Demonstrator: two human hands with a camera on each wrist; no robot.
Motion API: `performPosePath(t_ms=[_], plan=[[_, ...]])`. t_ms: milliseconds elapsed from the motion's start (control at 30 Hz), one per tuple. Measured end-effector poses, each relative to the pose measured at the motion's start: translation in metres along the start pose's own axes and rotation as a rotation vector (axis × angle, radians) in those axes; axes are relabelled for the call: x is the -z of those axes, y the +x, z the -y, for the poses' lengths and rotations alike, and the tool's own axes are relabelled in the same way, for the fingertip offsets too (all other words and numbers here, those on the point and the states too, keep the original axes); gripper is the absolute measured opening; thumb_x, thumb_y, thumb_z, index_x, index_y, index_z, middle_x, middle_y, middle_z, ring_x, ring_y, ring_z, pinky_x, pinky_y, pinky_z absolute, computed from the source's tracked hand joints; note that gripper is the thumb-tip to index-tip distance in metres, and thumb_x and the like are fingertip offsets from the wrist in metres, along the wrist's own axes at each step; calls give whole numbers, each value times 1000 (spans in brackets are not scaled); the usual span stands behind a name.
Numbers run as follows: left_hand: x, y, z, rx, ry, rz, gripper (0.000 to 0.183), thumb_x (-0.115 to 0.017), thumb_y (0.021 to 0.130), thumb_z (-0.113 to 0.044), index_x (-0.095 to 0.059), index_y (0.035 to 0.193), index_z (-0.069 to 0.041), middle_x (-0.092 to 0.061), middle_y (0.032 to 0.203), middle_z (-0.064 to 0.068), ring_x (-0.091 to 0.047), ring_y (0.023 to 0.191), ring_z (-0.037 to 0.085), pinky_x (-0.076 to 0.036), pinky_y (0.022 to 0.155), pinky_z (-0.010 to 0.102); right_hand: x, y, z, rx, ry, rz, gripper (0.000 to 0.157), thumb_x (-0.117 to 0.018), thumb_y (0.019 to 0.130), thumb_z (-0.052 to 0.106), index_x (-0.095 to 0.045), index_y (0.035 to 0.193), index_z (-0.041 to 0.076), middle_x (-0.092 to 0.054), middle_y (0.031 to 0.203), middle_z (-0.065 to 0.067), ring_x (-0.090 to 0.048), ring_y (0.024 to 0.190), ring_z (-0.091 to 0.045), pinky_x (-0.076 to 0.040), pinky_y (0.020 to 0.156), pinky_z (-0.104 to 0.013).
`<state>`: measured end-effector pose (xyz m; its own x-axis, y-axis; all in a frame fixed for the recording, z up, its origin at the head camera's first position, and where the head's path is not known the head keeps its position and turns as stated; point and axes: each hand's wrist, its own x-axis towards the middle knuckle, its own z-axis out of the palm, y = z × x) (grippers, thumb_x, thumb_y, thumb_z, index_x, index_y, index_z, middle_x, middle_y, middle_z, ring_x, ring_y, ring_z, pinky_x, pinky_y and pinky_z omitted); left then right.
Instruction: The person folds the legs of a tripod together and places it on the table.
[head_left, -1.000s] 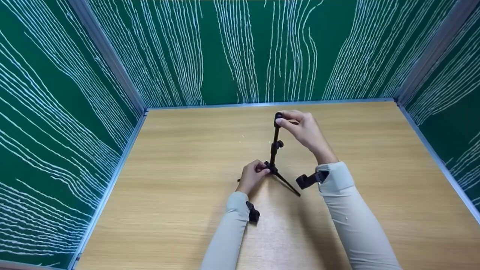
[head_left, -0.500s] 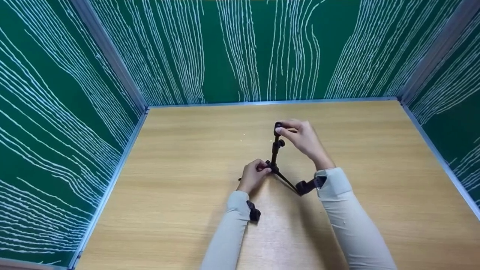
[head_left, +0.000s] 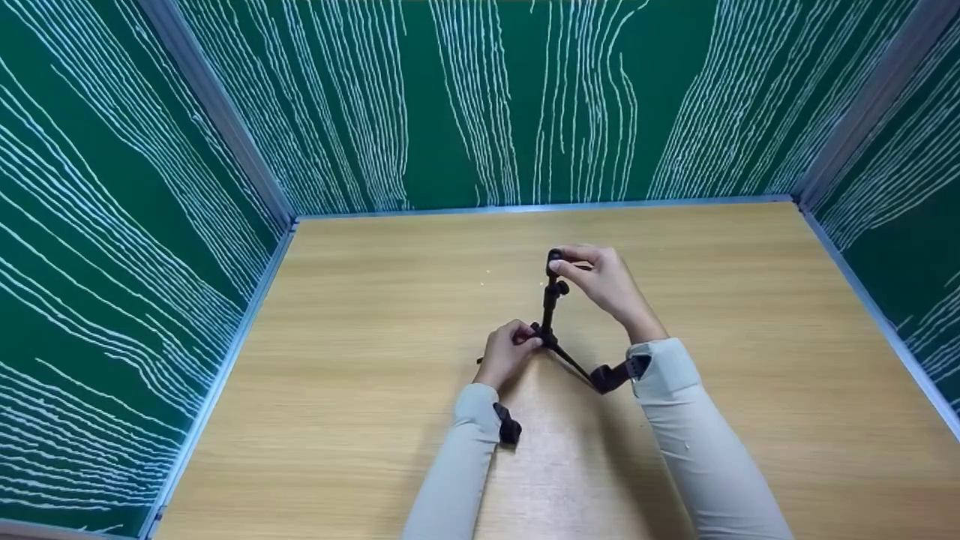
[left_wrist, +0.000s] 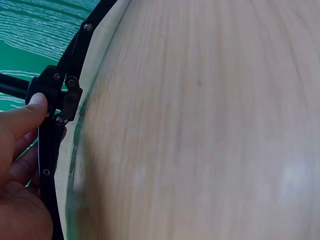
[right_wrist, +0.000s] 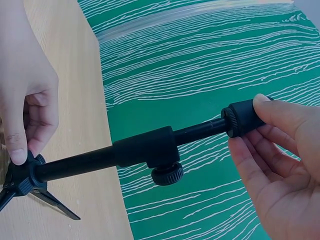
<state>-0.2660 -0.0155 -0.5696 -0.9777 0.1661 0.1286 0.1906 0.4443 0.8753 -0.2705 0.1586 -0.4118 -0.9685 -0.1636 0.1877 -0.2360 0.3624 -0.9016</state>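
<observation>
A small black tripod [head_left: 550,307] stands on the wooden table with its legs spread. My left hand [head_left: 506,349] pinches it low down, at the hub where the legs meet; in the left wrist view the thumb presses on that hub [left_wrist: 48,90]. My right hand [head_left: 606,281] grips the black top piece between thumb and fingers. In the right wrist view this top piece [right_wrist: 245,117] sits above a ridged ring, with a short length of thin inner tube [right_wrist: 200,132] below it. A round ridged knob [right_wrist: 167,174] sticks out from the collar of the thicker tube.
The wooden table [head_left: 337,322] has a few tiny pale specks [head_left: 487,271] behind the tripod. Green panels [head_left: 450,97] with wavy white lines wall the table at the back and both sides. Each sleeve carries a black wrist mount [head_left: 508,426].
My right hand has moved down with the tripod's top piece, and less of the thin inner tube shows above the knob. The left hand has stayed at the hub.
</observation>
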Motion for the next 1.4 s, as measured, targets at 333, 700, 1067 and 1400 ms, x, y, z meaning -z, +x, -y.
performPosePath(t_ms=[333,700,1067,1400], plan=[[0,-1,0,1,-6,-8,13,-73,83,-10,-65,87,-1,-66,81,6,-51,73,5,-45,70,19,-2,-2,-3,-13,-4,5,33,-65,92,16,-65,119,-3,-65,120,-20,-61,112,-27,-49,99,-36],[1,0,-2,35,-4,2,12,-73,84,-13,-66,88,-4,-65,81,1,-51,73,3,-45,71,18,-5,-2,-11,-8,-12,6,32,-64,92,12,-64,119,-5,-64,120,-23,-60,109,-29,-48,100,-39],[1,1,0,-18,-11,3,12,-72,84,-10,-66,89,-2,-67,82,7,-51,72,4,-45,70,19,-7,-5,-15,7,-29,12,30,-65,91,13,-66,117,-3,-66,116,-20,-61,108,-27,-51,95,-38],[1,-1,-1,-20,-15,6,12,-72,84,-11,-66,89,-3,-66,81,4,-52,73,4,-46,72,19,-8,-6,-19,-18,-41,28,33,-65,92,15,-65,119,-3,-64,120,-21,-61,112,-31,-50,96,-41]])
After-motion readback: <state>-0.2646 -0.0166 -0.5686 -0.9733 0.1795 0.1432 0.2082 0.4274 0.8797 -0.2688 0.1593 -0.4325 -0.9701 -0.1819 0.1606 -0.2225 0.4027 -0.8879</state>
